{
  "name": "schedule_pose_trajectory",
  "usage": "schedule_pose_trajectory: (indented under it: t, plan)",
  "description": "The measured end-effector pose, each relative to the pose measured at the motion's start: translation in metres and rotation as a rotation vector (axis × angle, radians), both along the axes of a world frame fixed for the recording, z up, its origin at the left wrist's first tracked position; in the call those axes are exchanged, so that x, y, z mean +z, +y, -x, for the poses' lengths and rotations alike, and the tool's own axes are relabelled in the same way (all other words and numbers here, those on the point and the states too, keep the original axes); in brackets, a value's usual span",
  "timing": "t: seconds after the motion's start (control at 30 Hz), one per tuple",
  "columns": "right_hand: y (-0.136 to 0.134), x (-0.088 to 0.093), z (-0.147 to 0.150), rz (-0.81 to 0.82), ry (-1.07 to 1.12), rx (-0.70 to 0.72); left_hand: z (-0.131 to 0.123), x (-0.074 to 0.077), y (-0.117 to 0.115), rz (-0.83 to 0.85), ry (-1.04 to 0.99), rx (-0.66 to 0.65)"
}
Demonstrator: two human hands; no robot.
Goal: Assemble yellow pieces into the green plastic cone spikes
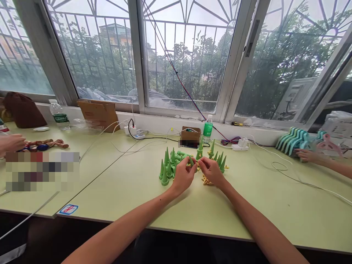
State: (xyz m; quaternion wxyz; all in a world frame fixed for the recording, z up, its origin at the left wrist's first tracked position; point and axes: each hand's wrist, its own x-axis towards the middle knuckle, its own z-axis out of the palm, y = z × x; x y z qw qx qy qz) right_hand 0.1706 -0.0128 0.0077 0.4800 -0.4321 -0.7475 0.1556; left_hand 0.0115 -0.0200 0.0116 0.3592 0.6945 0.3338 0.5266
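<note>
My left hand (pixel 184 175) is closed around a green plastic spike (pixel 191 161), held just above the table. Close against it, my right hand (pixel 212 171) has its thumb and forefinger pinched together; whatever lies between those fingertips is too small to make out. Several green cone-shaped spikes (pixel 164 176) stand upright on the left of my hands, beside a heap of lighter green tubular pieces (pixel 180 156). More green spikes (pixel 222 164) stand to the right. Small yellow pieces (pixel 206 180) lie in a little pile under my right hand.
Behind the parts are a small open cardboard box (pixel 190 136), a water bottle (pixel 208 126) and a power strip (pixel 239 146). Cables (pixel 154 138) cross the table. At right, another person's hand (pixel 308 156) touches blue-green hangers (pixel 293 141); at left, another hand (pixel 11 143) is near wooden figures (pixel 45 145).
</note>
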Motion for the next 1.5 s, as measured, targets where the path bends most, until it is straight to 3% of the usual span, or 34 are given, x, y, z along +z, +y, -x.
schedule_pose_trajectory:
  t: [0.67,1.2,1.5]
  plan:
    - [0.0005,0.0009,-0.0011,0.010,-0.061,-0.003,-0.0006,-0.0017,0.0010,-0.075,0.052,0.023]
    - [0.0008,0.0010,-0.0008,0.001,-0.086,-0.019,0.0009,-0.0069,0.0037,-0.294,0.177,0.055]
    - [0.0003,0.0005,0.0012,-0.007,-0.074,-0.031,0.0004,-0.0031,0.0016,-0.146,0.092,0.036]
